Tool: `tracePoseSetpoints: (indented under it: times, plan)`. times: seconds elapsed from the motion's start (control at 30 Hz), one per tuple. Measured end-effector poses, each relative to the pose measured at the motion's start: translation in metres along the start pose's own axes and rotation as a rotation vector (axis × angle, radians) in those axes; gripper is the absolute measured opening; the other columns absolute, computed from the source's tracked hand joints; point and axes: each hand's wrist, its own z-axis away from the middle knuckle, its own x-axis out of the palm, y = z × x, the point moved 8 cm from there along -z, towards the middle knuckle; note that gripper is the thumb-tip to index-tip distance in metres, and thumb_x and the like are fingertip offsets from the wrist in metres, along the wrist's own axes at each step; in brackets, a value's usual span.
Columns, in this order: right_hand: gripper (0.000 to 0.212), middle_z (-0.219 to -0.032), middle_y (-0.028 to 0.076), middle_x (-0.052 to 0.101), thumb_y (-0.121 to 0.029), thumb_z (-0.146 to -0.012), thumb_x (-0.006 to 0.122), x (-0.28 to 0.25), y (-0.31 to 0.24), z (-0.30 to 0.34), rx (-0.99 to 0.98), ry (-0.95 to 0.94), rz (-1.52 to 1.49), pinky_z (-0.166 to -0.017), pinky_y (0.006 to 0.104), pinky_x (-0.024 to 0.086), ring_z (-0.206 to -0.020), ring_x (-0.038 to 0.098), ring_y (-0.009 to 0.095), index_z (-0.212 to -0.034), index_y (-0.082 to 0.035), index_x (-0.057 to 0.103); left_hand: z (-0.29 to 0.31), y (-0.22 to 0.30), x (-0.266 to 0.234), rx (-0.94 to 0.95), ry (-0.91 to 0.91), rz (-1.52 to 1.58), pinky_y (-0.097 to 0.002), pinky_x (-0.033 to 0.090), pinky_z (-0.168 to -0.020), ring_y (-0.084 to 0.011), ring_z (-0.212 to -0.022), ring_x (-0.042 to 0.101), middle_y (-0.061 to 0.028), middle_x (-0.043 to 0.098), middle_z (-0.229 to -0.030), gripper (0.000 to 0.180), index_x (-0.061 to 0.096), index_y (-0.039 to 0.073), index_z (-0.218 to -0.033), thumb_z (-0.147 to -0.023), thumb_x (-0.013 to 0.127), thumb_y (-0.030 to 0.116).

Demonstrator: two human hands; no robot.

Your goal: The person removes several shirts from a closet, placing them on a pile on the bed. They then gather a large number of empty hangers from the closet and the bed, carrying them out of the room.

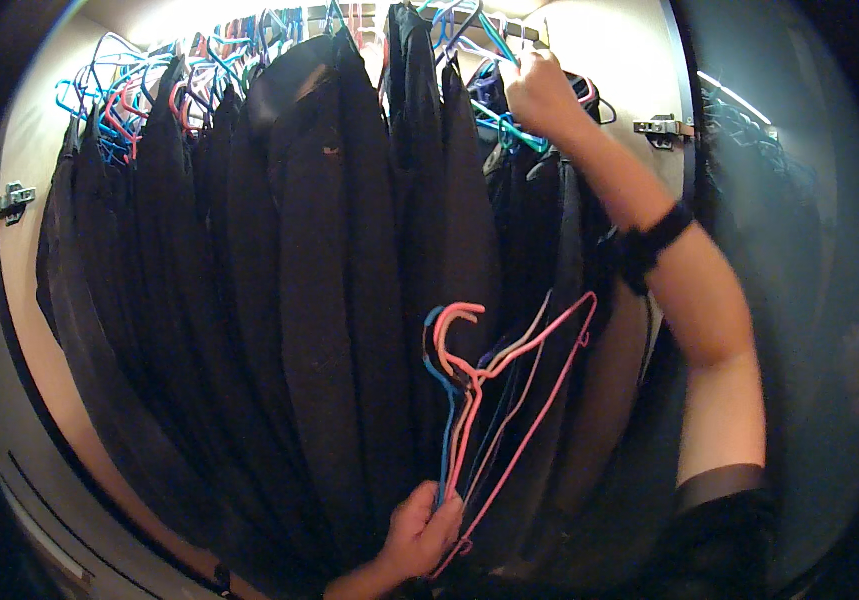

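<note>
My left hand, low in the middle, is closed round a bunch of clothes hangers. A pink hanger is foremost, with a blue hanger and paler ones behind it, their hooks pointing up. Up at the right end of the wardrobe rail, my right hand is raised with its fingers closed. A blue hanger runs into its grip; the fingertips are partly hidden. Right below that hand hangs a green hanger. Dark garments fill the space behind both hands.
More coloured hangers crowd the rail at the left. Metal hinges jut from the wardrobe's right side, and another hinge from the left. A dark glossy door panel stands at the right, beside my raised arm.
</note>
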Motion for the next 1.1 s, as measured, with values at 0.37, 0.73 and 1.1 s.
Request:
tracePoseSetpoints:
  times: [0.37,0.73,1.1]
  plan:
    - [0.018,-0.065,-0.003,0.038,-0.022,-0.102,0.039,-0.159,-0.119,0.222,1.152,0.118,-1.167,-0.042,0.0177,0.024,-0.048,0.029,0.002,-0.103,-0.005,0.044,0.011,0.01,0.021,-0.02,-0.015,0.231,-0.0206,0.031,-0.043,-0.005,-0.048,0.038,0.0012,0.045,-0.063,0.01,0.045,0.007,-0.093,-0.098,0.047,0.015]
    - [0.021,-0.061,0.002,0.05,-0.009,-0.095,0.042,-0.249,-0.201,0.338,1.079,-0.032,-0.986,-0.048,0.0218,0.037,-0.051,0.045,0.006,-0.113,0.001,0.047,0.017,0.018,0.057,0.24,0.111,0.101,-0.0253,0.05,-0.07,-0.0131,-0.075,0.059,-0.0089,0.06,-0.087,0.012,0.044,0.004,-0.095,-0.099,0.044,0.015]
    - [0.029,-0.073,0.017,0.063,-0.018,-0.091,0.058,-0.329,-0.308,0.349,0.87,-0.65,-1.515,-0.057,0.0412,0.052,-0.064,0.065,0.036,-0.114,-0.002,0.052,0.137,0.003,0.095,0.103,0.372,0.124,-0.033,0.054,-0.076,-0.0214,-0.08,0.066,-0.0159,0.065,-0.09,0.025,0.037,0.004,-0.107,-0.09,0.055,0.001]
